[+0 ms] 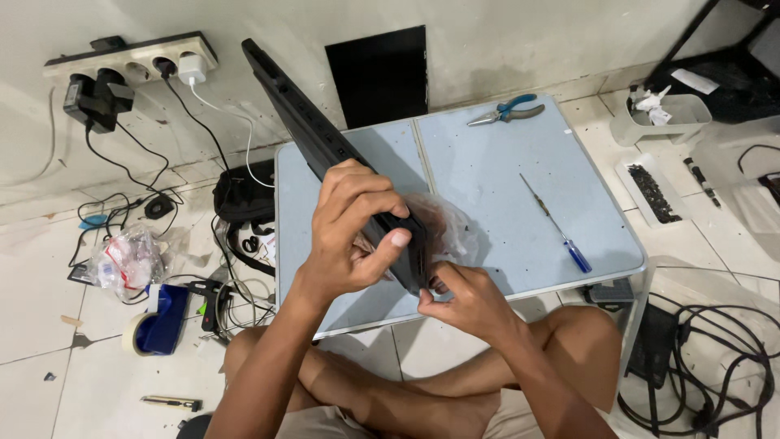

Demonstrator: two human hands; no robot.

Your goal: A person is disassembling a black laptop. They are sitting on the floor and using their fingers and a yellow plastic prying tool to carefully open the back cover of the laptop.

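The left hand (353, 236) was clamped around the tilted laptop (325, 146) while the right hand (467, 297) pinched its plastic wrap (447, 228); a slipping grip could drop it onto the table (504, 195).

Matt black plastic laptop (325, 138), crinkly clear plastic bag (447, 228), smooth pale-blue table (487, 179)
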